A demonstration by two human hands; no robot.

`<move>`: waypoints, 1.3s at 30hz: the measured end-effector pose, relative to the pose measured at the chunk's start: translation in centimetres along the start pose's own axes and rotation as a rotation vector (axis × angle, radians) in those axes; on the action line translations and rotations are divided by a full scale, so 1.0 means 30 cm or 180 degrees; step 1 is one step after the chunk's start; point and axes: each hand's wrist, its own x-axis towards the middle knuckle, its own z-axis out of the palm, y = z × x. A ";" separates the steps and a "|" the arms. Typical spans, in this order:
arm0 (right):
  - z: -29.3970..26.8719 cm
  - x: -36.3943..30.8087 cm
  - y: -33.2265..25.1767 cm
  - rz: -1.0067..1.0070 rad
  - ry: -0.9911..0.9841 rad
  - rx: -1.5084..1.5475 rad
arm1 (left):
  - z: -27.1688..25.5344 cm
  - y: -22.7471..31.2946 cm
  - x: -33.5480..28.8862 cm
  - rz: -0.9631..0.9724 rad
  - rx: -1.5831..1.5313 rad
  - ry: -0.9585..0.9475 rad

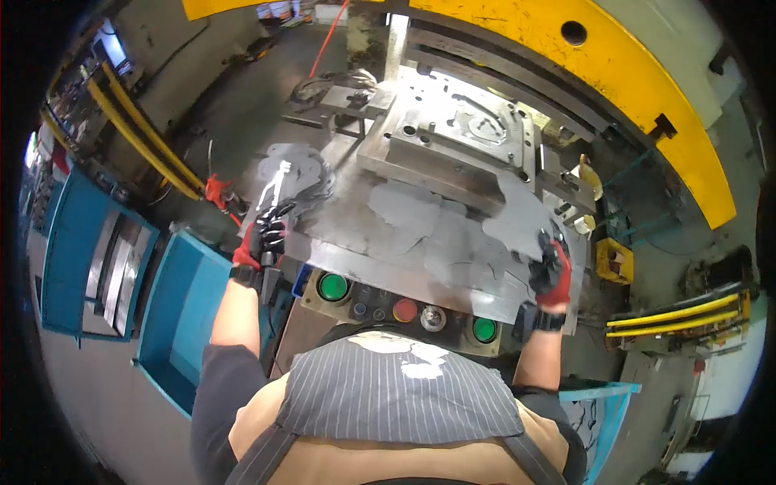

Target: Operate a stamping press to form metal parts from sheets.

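My left hand (268, 236), in a black and red glove, is closed round a slim hand tool (280, 179) with a pale, forked front. The tool's tip lies over a stack of grey, rounded sheet-metal pieces (295, 164) on the left of the steel press table (356, 255). In the same kind of glove, my right hand (552, 271) grips the near edge of a flat grey sheet-metal piece (517, 217). That piece's far end reaches the edge of the steel die (444, 153). More flat grey sheet pieces (404, 212) lie on the table between my hands.
A control box with green buttons (333, 286) and a red button (405, 309) sits at the table's front edge. The yellow press frame (630, 65) arches over the back right. Blue bins (190, 299) stand at left, and a yellow crate (614, 260) at right.
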 end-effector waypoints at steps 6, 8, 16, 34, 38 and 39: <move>0.183 0.436 0.046 0.1763 0.0379 0.3039 | 0.009 -0.101 -0.028 0.1049 0.2105 0.0614; 0.255 0.629 0.001 0.2500 0.0436 0.4147 | -0.012 -0.144 -0.046 0.1234 0.2077 0.1328; 0.533 0.961 0.169 0.1707 -0.1112 -0.1075 | 0.084 -0.252 -0.163 0.1268 0.1992 0.1894; 0.199 0.668 -0.056 0.0292 -0.0052 -0.1853 | -0.149 -0.231 -0.084 0.2323 0.3358 0.1812; 0.045 0.196 0.079 0.1205 0.0469 0.1261 | -0.424 -0.235 -0.239 0.2784 0.3518 0.2669; 0.013 0.011 0.145 0.2132 0.0977 0.2124 | -0.411 -0.249 -0.259 0.2358 0.2252 0.2791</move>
